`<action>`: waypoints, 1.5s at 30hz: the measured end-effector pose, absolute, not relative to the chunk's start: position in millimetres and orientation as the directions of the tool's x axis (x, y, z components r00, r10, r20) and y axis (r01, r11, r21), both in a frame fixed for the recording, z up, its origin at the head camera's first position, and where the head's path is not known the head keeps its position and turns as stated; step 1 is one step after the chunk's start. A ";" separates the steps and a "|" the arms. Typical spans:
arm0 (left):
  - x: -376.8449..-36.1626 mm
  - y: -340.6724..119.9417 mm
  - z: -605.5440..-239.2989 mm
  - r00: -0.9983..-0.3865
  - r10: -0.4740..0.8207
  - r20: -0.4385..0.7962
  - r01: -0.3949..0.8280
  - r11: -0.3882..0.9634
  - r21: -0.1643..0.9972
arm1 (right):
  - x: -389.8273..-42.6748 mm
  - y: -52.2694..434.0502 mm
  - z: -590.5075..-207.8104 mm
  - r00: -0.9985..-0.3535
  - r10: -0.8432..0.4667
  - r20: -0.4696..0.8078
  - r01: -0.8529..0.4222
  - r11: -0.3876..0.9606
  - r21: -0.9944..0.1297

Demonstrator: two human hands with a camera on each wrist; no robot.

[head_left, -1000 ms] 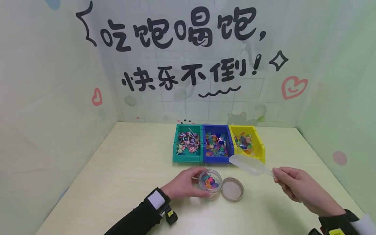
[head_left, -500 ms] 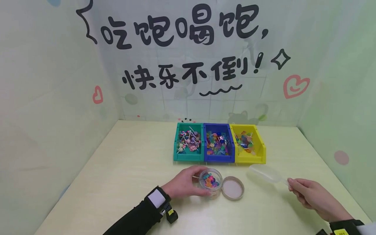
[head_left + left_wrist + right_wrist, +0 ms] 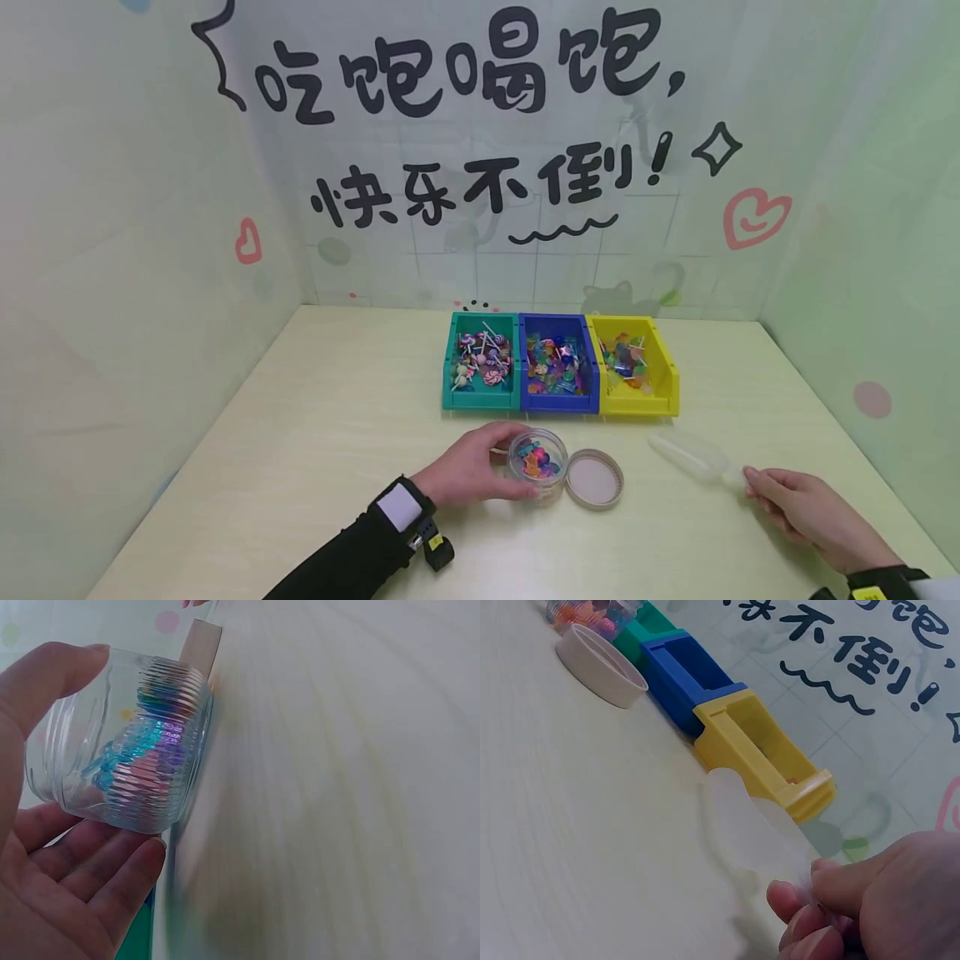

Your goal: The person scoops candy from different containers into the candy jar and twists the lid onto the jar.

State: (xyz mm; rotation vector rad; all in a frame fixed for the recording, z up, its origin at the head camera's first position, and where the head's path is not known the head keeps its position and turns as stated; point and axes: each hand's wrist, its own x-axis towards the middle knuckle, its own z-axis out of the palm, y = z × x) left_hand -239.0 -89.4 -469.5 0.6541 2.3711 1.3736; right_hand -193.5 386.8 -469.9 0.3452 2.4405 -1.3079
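Head view shows a pale worktop (image 3: 315, 467) inside a booth with printed walls. The left hand (image 3: 468, 471) wraps around a small clear jar (image 3: 537, 462) standing near the middle of the worktop; the fingers (image 3: 112, 877) curl under its ribbed wall and the thumb lies over the top side, as the left wrist view shows, clamped on the glass. Colourful small candies (image 3: 537, 458) sit inside the jar. Just right of it, touching or nearly so, lies its round lid (image 3: 594, 478), open side up. Far of the jar stand three bins in a row, touching one another: a green bin (image 3: 480, 398) on the left, a blue bin (image 3: 558, 402) in the middle, a yellow bin (image 3: 645, 404) on the right, each holding mixed sweets. The right hand (image 3: 806, 512) is at the near right, pinching the handle of a translucent plastic scoop (image 3: 686, 454) between thumb and fingers (image 3: 799, 915). The scoop's bowl points left and far, low over the worktop, near the yellow bin's front; whether it touches the surface cannot be told.
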 end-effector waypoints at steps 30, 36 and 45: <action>-239.6 -89.9 -471.9 -0.841 0.540 -0.035 0.241 0.430 0.870 | -195.5 398.9 -435.9 -0.947 0.213 -0.241 0.319 0.544 -0.776; -240.1 -90.8 -471.3 -0.841 0.540 -0.031 0.240 0.424 0.873 | -198.3 357.8 -406.4 -0.982 0.157 -0.100 0.168 0.511 -0.843; -240.1 -90.0 -472.9 -0.843 0.535 -0.052 0.214 0.423 0.881 | -206.6 270.2 -405.5 -0.989 -0.034 -0.141 0.093 0.593 -0.800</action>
